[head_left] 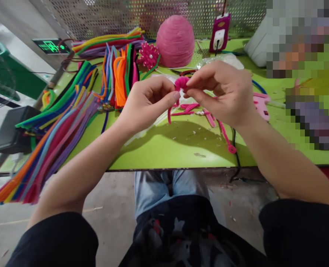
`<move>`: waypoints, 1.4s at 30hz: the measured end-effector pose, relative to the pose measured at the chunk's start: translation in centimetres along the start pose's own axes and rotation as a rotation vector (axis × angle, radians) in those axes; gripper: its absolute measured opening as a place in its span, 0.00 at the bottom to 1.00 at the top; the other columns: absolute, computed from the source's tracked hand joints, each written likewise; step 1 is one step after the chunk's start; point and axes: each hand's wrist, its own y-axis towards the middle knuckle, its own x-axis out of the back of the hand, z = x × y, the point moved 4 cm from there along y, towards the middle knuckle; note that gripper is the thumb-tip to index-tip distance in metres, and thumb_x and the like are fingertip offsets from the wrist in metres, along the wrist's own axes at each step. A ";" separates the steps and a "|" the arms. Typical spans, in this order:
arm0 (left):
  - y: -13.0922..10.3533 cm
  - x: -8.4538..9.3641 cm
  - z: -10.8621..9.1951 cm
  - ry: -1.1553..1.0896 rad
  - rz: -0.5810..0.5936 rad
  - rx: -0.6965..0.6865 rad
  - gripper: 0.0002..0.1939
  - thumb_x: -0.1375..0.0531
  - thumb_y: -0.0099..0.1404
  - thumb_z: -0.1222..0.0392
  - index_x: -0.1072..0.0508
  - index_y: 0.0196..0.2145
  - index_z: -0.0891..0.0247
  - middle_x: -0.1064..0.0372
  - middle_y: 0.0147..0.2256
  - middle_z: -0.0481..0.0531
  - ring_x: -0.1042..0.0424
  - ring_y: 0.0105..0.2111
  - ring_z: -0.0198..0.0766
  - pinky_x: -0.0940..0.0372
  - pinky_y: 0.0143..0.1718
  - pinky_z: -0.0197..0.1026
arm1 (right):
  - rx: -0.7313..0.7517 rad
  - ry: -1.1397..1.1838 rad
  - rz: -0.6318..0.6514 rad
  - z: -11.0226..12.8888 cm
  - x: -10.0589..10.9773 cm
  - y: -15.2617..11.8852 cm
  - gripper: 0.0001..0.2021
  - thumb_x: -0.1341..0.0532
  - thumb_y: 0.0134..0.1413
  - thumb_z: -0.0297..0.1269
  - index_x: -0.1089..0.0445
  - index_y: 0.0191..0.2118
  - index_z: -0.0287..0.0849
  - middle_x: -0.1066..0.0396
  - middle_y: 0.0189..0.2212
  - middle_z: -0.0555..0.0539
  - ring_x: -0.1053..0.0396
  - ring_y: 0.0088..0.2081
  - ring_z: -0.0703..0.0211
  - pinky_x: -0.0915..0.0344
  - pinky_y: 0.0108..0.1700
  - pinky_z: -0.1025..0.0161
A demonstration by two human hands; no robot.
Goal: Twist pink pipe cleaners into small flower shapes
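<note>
Between my two hands, above the middle of the green table, is a small curled loop of bright pink pipe cleaner [182, 82]. My left hand [150, 100] pinches its left side between thumb and forefinger. From the other side my right hand [222, 91] grips it with thumb and fingertips. Fingers cover part of the loop. Just below on the table lie cut pink pipe cleaner pieces [189, 107], some with small pearl beads [200, 112]. One longer pink strip with a curled end [231, 148] reaches toward the front edge.
Bundles of coloured pipe cleaners [67, 144] hang over the table's left edge, beside a black box [14, 129]. Behind stand a pink thread-covered ball [175, 40], a pink beaded flower [149, 55] and a purple power strip [219, 33]. A black cable [237, 159] drops over the front edge.
</note>
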 end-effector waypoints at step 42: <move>-1.1 -1.6 1.1 -0.212 -0.071 0.230 0.16 0.28 0.70 0.46 0.26 0.41 0.57 0.20 0.32 0.43 0.15 0.31 0.35 0.17 0.36 0.39 | 0.060 -0.379 -0.032 2.4 -1.7 -0.4 0.08 0.42 0.76 0.42 0.30 0.41 0.49 0.23 0.38 0.47 0.22 0.42 0.51 0.26 0.51 0.54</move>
